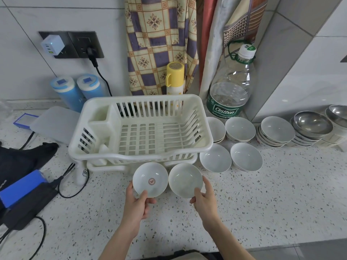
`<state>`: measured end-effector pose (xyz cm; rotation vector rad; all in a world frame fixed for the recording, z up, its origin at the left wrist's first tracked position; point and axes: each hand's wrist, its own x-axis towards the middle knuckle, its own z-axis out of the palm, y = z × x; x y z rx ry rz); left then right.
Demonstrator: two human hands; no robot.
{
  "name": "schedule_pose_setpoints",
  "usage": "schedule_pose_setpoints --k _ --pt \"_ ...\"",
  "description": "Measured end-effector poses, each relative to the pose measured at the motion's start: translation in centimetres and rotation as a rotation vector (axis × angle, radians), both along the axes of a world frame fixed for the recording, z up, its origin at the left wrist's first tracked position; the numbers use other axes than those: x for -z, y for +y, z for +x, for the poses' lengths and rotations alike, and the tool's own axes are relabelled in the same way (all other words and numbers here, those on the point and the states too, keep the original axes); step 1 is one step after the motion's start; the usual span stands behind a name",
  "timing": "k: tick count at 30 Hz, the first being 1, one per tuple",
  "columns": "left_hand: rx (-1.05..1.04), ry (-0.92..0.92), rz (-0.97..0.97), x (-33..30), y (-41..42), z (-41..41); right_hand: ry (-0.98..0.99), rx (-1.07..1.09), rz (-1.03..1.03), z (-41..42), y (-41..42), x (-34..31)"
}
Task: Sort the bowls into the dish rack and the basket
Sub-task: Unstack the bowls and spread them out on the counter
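Note:
My left hand [136,205] grips a small white bowl with a red mark inside [150,180] by its near rim. My right hand [204,199] holds a plain white bowl [185,180] the same way. Both bowls are tilted toward me, side by side, just in front of the white plastic dish rack [204,139], whose inside holds no bowls. To the rack's right on the counter sit two single white bowls [215,158] [246,156], stacks of white bowls [240,129] [277,131] and stacked steel bowls [312,124]. No separate basket is in view.
A large water bottle [231,87] and a yellow flask [175,77] stand behind the rack. Left of it lie a frosted lid [54,122], two blue canisters [78,91], dark cloth [22,158], a blue device [20,186] and cables [73,184]. Curtains hang at the back.

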<state>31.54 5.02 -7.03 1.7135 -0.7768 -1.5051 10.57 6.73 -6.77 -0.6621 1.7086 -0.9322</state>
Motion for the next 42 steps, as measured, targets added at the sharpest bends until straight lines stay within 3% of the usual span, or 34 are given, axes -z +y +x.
schedule_pose_setpoints --k 16,22,26,31,35,39,42 --pt "0.014 -0.014 0.02 -0.3 0.4 0.1 -0.031 -0.044 0.011 -1.0 -0.3 -0.3" --pt "-0.055 -0.24 -0.089 -0.6 1.8 -0.9 0.01 -0.09 0.048 -2.5 0.4 -1.6" --pt "-0.12 -0.375 -0.27 -1.6 2.6 -2.3 0.086 -0.023 -0.023 -5.5 1.6 -3.3" --pt "-0.016 -0.328 -0.426 -4.1 2.0 -7.2 0.065 0.156 -0.128 -11.9 1.6 -6.0" --pt "0.177 -0.222 -0.418 -6.1 0.5 -13.8 0.01 0.284 -0.195 -17.5 -0.6 -7.9" --pt "0.321 -0.182 -0.315 -6.2 -2.6 -20.7 0.023 0.258 -0.173 -22.8 -2.9 -8.7" --pt "0.301 -0.222 -0.239 -5.7 -5.1 -24.8 0.021 0.147 -0.072 -26.1 -5.2 -8.5"
